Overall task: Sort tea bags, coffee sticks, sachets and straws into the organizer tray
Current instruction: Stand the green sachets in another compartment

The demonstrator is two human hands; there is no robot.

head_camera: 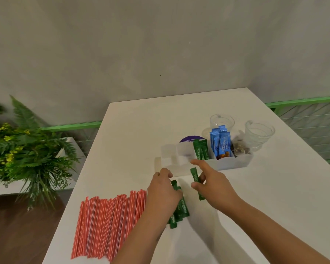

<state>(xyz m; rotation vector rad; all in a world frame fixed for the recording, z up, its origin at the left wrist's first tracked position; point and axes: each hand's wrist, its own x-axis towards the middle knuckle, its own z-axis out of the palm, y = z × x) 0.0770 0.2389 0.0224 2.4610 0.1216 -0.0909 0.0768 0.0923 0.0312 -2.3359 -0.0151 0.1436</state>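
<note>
A white organizer tray (pixel 234 163) stands on the white table. It holds green sachets (pixel 200 150) upright, blue coffee sticks (pixel 221 144) and tea bags (pixel 240 146); its left compartments look empty. My right hand (pixel 212 182) pinches one green sachet (pixel 194 175) just in front of the tray. My left hand (pixel 163 195) rests on a small pile of green sachets (pixel 179 212) lying on the table and partly hides them. Red-and-white striped straws (pixel 107 223) lie in a spread-out row to the left of my left hand.
Two clear glass cups (pixel 259 133) (pixel 221 121) stand behind the tray, and a purple round coaster (pixel 191 139) lies behind its left half. A planter with ferns (pixel 25 149) sits off the table's left edge. A green railing (pixel 301 101) runs behind.
</note>
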